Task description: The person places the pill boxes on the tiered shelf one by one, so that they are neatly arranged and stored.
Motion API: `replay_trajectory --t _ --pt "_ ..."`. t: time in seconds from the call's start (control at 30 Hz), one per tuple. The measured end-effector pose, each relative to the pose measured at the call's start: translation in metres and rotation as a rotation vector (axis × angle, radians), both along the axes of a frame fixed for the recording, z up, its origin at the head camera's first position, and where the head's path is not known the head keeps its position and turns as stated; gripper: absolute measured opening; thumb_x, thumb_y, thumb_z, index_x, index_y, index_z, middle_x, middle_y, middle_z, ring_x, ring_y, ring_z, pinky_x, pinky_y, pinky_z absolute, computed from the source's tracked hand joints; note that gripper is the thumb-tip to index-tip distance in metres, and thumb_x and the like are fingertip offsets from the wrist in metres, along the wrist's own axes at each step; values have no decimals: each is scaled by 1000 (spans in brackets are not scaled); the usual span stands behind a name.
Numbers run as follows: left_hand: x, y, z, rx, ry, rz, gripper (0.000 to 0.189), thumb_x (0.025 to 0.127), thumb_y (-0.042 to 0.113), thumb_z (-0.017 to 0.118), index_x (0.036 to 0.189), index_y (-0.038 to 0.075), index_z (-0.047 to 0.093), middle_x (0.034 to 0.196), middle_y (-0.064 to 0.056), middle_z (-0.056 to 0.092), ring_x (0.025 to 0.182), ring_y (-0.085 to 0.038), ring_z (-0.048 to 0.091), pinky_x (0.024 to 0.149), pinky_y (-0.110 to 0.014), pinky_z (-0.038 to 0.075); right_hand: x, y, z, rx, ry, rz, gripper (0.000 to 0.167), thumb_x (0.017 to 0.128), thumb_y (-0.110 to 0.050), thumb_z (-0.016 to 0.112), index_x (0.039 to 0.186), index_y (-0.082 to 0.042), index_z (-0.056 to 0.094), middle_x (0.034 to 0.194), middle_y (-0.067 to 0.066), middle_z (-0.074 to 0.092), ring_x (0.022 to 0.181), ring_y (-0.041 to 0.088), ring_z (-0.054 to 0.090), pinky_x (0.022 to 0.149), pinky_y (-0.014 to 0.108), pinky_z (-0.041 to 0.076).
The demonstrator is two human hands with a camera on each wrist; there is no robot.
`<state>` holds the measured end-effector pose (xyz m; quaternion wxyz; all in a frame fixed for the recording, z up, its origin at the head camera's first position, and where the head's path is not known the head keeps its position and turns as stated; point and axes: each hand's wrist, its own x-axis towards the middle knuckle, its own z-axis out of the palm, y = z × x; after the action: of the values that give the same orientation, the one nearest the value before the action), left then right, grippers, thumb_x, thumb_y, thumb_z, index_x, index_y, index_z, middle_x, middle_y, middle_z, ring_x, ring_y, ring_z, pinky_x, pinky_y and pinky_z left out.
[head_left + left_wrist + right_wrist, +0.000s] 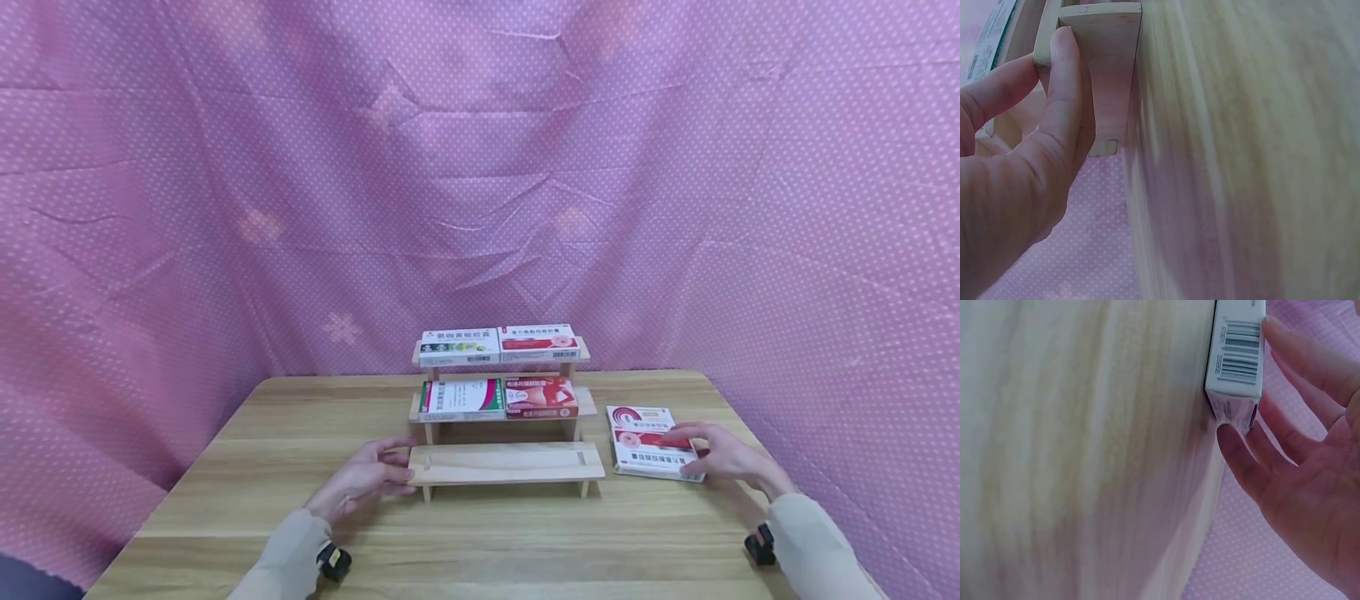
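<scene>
Pale wooden tiered rack (586, 403) held at one end, white-and-red capsule box (651, 458) touched beside the other.
The left hand (366, 478) pinches the left end of the lowest shelf (506, 467); the right hand (726, 456) has its fingers spread apart at the box's end, touching it but not visibly clamped. The box lies on the desk (525, 546), close against another white box (637, 416). Picking up seems the step in hand; the next move likely calls for closing on two sides, then lifting past the shelf's right end, just beside. The desk's right edge is near; open room lies in front.
</scene>
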<state>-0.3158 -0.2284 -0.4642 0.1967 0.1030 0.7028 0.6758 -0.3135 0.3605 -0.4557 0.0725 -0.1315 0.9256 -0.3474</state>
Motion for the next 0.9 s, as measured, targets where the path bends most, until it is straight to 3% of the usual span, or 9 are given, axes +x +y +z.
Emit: replay_trajectory --t 0.5,0.9 --pt "-2 0 -1 14 -7 1 72 84 -9 62 147 -11 26 124 -27 51 94 -27 67 92 -45 58 10 -3 1 56 -73 -3 64 69 -20 85 130 -22 63 149 29 38 137 57 25 105 78 21" --pt "0 1 -1 5 -2 8 73 84 -9 62 148 -10 26 124 -28 51 94 -28 66 93 -45 58 11 -3 -5 82 5 -14 62 67 -25 87 125 -18 67 140 25 53 133 51 40 106 71 32"
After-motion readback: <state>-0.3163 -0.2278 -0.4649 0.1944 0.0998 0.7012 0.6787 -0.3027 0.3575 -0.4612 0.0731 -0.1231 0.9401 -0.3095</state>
